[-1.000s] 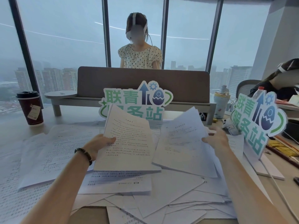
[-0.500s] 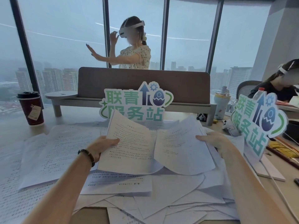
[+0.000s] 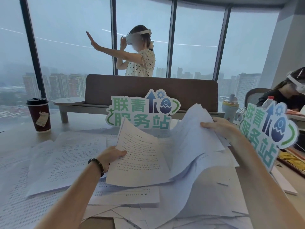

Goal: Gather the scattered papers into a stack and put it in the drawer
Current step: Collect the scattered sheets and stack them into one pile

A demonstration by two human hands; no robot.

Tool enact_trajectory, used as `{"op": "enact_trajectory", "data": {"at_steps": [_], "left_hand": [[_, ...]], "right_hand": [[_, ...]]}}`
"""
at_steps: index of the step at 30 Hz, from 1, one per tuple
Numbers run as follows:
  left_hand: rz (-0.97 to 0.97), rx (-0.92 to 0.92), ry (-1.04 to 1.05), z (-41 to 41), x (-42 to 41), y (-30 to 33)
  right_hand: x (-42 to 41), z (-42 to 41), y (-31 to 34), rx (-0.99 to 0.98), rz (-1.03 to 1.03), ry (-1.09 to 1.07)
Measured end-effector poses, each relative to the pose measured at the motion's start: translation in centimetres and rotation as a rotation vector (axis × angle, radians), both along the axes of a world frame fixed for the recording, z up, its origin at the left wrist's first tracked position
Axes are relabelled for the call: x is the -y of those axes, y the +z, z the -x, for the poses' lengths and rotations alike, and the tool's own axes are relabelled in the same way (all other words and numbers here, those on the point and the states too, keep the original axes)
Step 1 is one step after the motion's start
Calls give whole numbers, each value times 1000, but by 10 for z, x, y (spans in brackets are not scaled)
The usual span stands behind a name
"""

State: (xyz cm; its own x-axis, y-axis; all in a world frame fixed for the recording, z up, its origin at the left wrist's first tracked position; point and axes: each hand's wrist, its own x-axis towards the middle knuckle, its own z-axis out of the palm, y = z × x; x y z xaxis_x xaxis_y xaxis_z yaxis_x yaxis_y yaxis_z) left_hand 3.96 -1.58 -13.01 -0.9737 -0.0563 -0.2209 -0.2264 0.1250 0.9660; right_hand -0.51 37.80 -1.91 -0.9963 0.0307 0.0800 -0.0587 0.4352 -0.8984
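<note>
Above the table [image 3: 19, 141], both hands pinch papers whose long edges point away.

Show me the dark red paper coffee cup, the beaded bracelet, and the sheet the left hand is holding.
Dark red paper coffee cup with black lid [image 3: 39, 116], head view, on its side wall.
Dark beaded bracelet [image 3: 97, 164], head view, on the beads.
White printed sheet [image 3: 140, 156], head view, mid-page.

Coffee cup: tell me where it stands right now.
In the head view the coffee cup stands upright at the far left of the desk, beyond the spread papers and left of the middle green sign.
</note>
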Motion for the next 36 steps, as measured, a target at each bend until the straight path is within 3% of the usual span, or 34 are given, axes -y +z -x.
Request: {"op": "enact_trajectory", "data": {"at_steps": [5, 11, 15, 26, 33, 36], "left_hand": [[-38, -17, -13, 0, -3, -1], [-244, -32, -17, -5, -6, 3], [-172, -77, -23, -7, -6, 8], [-383, -143, -91, -10, -15, 9], [-343, -118, -143, -14, -21, 9], [-334, -132, -145, -19, -26, 12]], "right_hand": [[23, -17, 37, -120, 0, 134], [39, -26, 36, -68, 406, 364], [47, -24, 1, 32, 573, 418], [84, -11, -75, 176, 357, 20], [99, -18, -93, 269, 527, 98], [105, -22, -90, 218, 504, 111]]}}
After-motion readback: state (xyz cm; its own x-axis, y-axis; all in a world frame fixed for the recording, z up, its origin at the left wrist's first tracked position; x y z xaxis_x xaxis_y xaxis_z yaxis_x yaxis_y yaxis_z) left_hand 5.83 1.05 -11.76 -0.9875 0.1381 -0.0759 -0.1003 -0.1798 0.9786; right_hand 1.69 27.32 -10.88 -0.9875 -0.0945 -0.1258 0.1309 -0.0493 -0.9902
